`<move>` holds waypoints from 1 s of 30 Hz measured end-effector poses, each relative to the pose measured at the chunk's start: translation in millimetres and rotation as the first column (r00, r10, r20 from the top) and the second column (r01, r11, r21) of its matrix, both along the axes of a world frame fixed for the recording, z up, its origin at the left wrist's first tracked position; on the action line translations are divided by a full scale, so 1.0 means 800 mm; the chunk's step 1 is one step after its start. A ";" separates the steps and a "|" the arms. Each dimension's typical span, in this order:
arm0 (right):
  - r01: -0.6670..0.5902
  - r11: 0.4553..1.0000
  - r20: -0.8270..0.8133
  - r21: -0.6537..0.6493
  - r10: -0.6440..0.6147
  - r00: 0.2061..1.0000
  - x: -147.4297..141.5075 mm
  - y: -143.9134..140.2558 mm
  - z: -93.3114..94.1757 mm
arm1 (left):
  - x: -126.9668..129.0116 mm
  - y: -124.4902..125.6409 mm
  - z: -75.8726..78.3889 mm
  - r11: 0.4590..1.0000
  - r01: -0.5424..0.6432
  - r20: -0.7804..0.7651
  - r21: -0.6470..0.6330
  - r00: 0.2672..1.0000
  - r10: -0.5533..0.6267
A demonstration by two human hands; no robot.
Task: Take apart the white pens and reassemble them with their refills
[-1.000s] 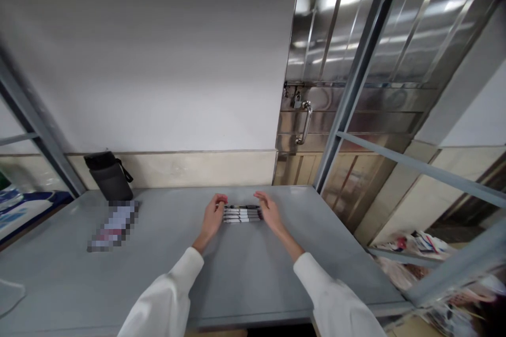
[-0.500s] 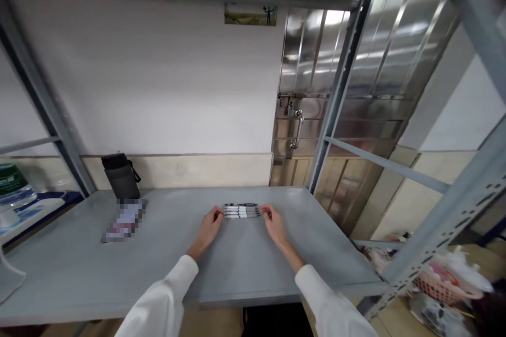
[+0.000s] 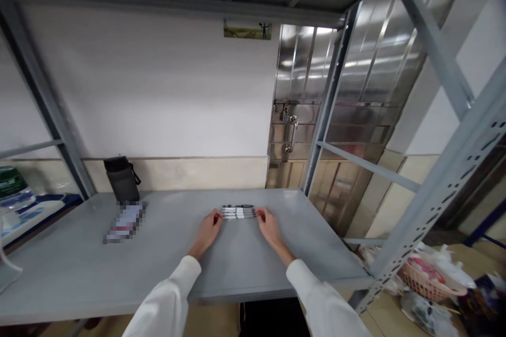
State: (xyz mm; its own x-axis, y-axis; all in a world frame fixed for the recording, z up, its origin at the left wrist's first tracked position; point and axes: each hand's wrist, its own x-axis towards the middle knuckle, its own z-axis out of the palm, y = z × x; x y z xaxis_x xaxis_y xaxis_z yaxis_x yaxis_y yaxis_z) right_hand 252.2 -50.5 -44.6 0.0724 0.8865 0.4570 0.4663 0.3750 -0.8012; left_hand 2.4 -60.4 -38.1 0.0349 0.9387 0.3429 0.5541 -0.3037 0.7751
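A small row of pens (image 3: 238, 212) lay side by side toward the far middle of the grey counter (image 3: 79, 268), their barrels running left to right. The left hand (image 3: 208, 229) rested at the row's left ends and the right hand (image 3: 268, 224) at its right ends, fingertips touching the pens; whether the fingers pinched them or only pressed against them could not be told at this size. Squaring such a row would likely go best with both hands pushing inward evenly and lightly, fingers low on the counter, so no pen rolled or rode over its neighbour. A black pouch (image 3: 122, 179) stood against the wall at the far left, with a flat packet (image 3: 124, 221) just in front of it, well apart from the hands.
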 end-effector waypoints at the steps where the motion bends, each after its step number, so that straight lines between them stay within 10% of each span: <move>1: 0.001 1.000 -0.001 0.005 -0.001 1.000 0.000 0.000 0.000 | 0.000 0.001 -0.001 1.000 -0.002 0.000 0.000 1.000 0.002; 30: 0.020 1.000 0.012 0.010 -0.020 1.000 0.000 0.001 -0.001 | -0.002 0.006 -0.008 1.000 0.013 0.048 0.007 0.999 -0.013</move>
